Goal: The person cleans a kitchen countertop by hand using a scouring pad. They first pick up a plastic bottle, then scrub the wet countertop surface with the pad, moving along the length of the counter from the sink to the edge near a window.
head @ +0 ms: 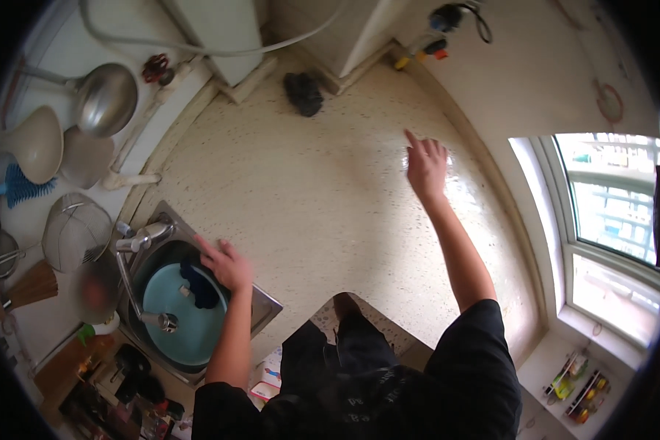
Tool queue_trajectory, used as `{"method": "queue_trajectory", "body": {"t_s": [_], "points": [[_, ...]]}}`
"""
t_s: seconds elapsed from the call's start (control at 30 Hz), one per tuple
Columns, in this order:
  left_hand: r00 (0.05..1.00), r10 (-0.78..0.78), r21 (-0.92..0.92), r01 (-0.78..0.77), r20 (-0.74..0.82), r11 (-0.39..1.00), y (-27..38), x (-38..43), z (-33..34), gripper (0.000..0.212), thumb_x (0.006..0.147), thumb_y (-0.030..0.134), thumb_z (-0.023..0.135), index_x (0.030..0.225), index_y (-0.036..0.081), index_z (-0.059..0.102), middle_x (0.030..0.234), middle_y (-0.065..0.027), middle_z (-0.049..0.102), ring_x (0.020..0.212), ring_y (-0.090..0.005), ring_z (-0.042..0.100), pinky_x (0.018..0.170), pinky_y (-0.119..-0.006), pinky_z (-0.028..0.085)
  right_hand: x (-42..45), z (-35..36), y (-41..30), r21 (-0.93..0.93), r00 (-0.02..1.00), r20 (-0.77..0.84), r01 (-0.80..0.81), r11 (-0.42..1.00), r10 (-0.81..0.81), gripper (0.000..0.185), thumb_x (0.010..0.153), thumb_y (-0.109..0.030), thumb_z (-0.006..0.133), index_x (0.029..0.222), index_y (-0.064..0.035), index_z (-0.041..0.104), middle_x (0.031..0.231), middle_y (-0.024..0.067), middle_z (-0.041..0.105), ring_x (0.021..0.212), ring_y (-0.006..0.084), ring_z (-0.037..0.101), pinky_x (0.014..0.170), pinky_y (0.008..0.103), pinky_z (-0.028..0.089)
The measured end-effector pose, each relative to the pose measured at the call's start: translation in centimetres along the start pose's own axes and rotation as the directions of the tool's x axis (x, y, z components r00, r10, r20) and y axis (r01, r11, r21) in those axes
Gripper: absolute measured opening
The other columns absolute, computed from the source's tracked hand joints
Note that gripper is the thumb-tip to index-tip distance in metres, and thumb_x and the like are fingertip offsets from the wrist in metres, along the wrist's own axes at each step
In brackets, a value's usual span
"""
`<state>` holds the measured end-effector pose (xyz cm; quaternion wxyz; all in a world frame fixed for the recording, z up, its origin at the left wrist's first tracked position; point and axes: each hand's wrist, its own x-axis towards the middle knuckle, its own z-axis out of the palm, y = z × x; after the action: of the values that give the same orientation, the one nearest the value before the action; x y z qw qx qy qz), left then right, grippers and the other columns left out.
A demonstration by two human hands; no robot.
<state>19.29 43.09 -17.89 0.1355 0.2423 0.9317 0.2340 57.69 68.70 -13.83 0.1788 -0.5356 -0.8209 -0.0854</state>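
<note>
My left hand (230, 265), its fingers apart, is over the right rim of the metal sink (267, 308); whether it touches the rim I cannot tell. Inside the sink sits a round light-blue basin (170, 344) with a dark cloth (203, 289) in it. A chrome faucet (143, 239) reaches over the basin. Away to the right, my right hand (428, 165) is held above the speckled countertop (319, 192), index finger extended and nothing in its grasp.
A dark crumpled thing (303, 93) lies at the countertop's far edge. Ladles, a wire strainer (77, 234) and a blue brush (27, 184) hang at the left. A window (613, 192) and small wall racks (586, 393) are on the right.
</note>
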Motion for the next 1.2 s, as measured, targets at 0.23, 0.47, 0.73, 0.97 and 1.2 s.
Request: {"method": "queue_trajectory", "body": {"t_s": [0.23, 0.47, 0.73, 0.97, 1.2], "points": [[0.966, 0.227, 0.273, -0.188, -0.122, 0.944, 0.6, -0.6, -0.1, 0.083, 0.099, 0.035, 0.062, 0.166, 0.011, 0.018, 0.164, -0.0322, 0.023, 0.148, -0.0480, 0.032, 0.118, -0.055, 0.033, -3.7, -8.4, 18.9, -0.266, 0.862, -0.425, -0.411, 0.872, 0.276, 0.046, 0.086, -0.039, 0.081, 0.117, -0.0098, 0.062, 0.105, 0.0062, 0.065, 0.103, 0.0267, 0.063, 0.091, 0.0434, 0.046], [0.543, 0.820, 0.121, -0.839, 0.182, 0.530, 16.2, 1.6, 2.6, 0.066, 0.088, 0.026, 0.073, 0.148, 0.006, 0.053, 0.158, -0.0180, 0.044, 0.145, -0.0405, 0.041, 0.118, -0.055, 0.034, -0.3, -8.8, 25.7, -0.406, 0.949, -0.113, -0.314, 0.858, 0.295, 0.099, 0.079, -0.072, 0.074, 0.144, -0.0033, 0.044, 0.150, 0.0173, 0.042, 0.144, 0.0355, 0.034, 0.116, 0.0554, 0.026], [0.405, 0.891, 0.184, -0.910, 0.204, 0.372, 27.9, 9.6, 10.7, 0.065, 0.090, 0.030, 0.076, 0.147, 0.005, 0.055, 0.158, -0.0185, 0.045, 0.138, -0.0387, 0.049, 0.115, -0.048, 0.043, 0.2, -7.2, 27.3, -0.358, 0.955, -0.145, -0.295, 0.886, 0.260, 0.098, 0.084, -0.071, 0.069, 0.144, 0.0006, 0.040, 0.146, 0.0212, 0.042, 0.141, 0.0381, 0.035, 0.116, 0.0544, 0.024], [0.548, 0.771, 0.081, -0.828, 0.325, 0.555, 28.1, 8.2, 16.6, 0.057, 0.091, 0.031, 0.074, 0.142, 0.007, 0.061, 0.146, -0.0184, 0.059, 0.132, -0.0374, 0.055, 0.110, -0.049, 0.047, 0.2, -7.2, 28.7, -0.351, 0.971, -0.151, -0.227, 0.909, 0.185, 0.105, 0.089, -0.073, 0.061, 0.155, -0.0001, 0.025, 0.150, 0.0250, 0.037, 0.140, 0.0410, 0.036, 0.114, 0.0569, 0.026], [0.283, 0.928, 0.096, -0.959, 0.241, 0.267, 27.6, 10.0, 14.3, 0.051, 0.089, 0.027, 0.075, 0.135, 0.007, 0.066, 0.137, -0.0153, 0.065, 0.125, -0.0353, 0.061, 0.109, -0.049, 0.048, -0.2, -7.7, 29.6, -0.393, 0.973, -0.164, -0.213, 0.895, 0.160, 0.101, 0.086, -0.072, 0.065, 0.150, 0.0008, 0.033, 0.145, 0.0245, 0.041, 0.138, 0.0407, 0.038, 0.112, 0.0539, 0.027]]}}
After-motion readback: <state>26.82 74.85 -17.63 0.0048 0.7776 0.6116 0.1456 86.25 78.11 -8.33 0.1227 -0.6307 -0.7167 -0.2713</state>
